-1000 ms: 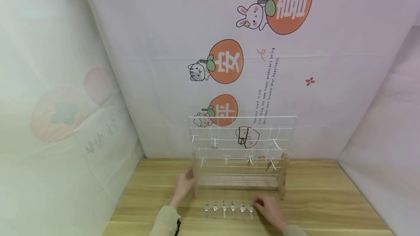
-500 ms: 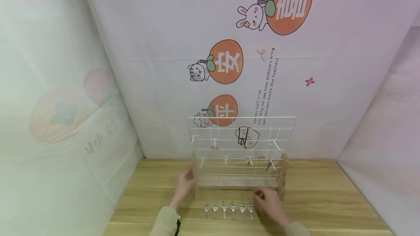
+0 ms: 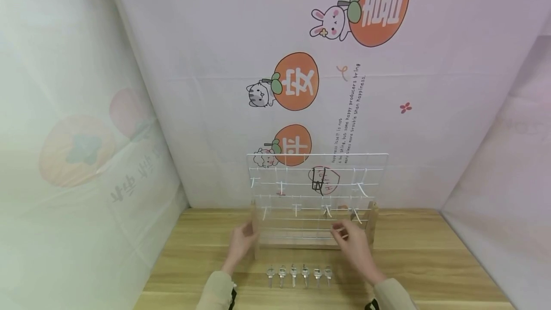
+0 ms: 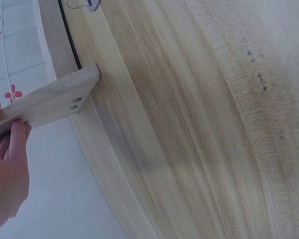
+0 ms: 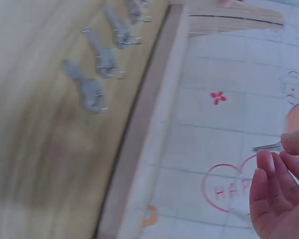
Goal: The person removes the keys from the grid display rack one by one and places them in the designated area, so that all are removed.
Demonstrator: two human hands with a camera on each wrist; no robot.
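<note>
My left hand [image 3: 242,240] grips the left wooden post [image 4: 55,99] of a white wire rack [image 3: 318,154], its fingers and thumb on either side of the board. My right hand [image 3: 350,240] is raised before the lower right part of the rack. In the right wrist view its thumb and fingers pinch a metal key [image 5: 267,146], of which only the slim end shows. Several silver keys [image 3: 294,275] lie in a row on the table in front of the rack. White hooks [image 3: 297,210] stick out from the wires in two rows.
The rack's wooden base [image 3: 297,247] stands on the wood-grain table [image 3: 417,271]. A dark, key-like piece [image 3: 354,214] hangs by a lower right hook. Printed white cloth [image 3: 215,109] closes off the back and both sides.
My right hand has lifted from beside the right end of the key row, up and forward to the rack's lower wires. My left hand stays on the post.
</note>
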